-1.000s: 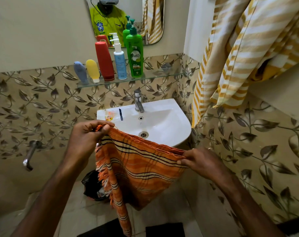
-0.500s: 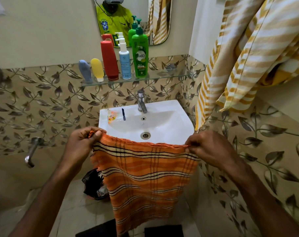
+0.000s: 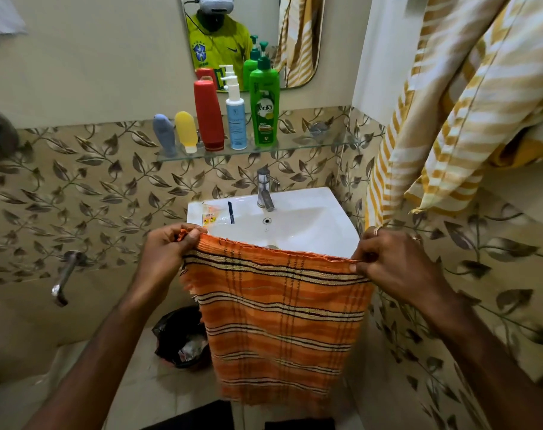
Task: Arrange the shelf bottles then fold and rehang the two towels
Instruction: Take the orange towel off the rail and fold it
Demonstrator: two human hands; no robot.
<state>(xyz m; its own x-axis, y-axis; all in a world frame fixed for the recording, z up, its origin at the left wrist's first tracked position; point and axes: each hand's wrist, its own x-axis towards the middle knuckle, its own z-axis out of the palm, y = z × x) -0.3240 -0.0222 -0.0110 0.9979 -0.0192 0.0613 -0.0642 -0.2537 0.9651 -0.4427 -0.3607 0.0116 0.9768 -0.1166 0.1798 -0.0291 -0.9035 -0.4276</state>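
Leaf-patterned tiles wrap the small bathroom I am looking down into, and the orange striped towel (image 3: 279, 324) hangs in front of me, stretched flat between both hands. My left hand (image 3: 164, 252) is closed on its upper left corner, fingers bunching the cloth, and my right hand (image 3: 388, 262) pinches the upper right corner between thumb and fingertips (a ring shows on one finger). From that taut top edge the towel drops straight down below the hands, its frayed left edge just under my left wrist.

Just beyond the hands, behind the towel's top edge, sits the white sink (image 3: 313, 225) with its tap (image 3: 265, 190). Farther beyond, above the tap, the glass shelf (image 3: 307, 145) carries five bottles upright in a row: a grey-blue tube (image 3: 164, 135), a yellow tube (image 3: 186, 131), a red bottle (image 3: 208, 114), a white and blue spray bottle (image 3: 235, 116) and a green pump bottle (image 3: 264, 103), all close together at the shelf's left half. A mirror (image 3: 298, 41) hangs above them.

Up and to the right of my right hand, the yellow and white striped towel (image 3: 456, 97) drapes loosely against the wall. Below my left hand, a black bin (image 3: 180, 336) stands on the floor.
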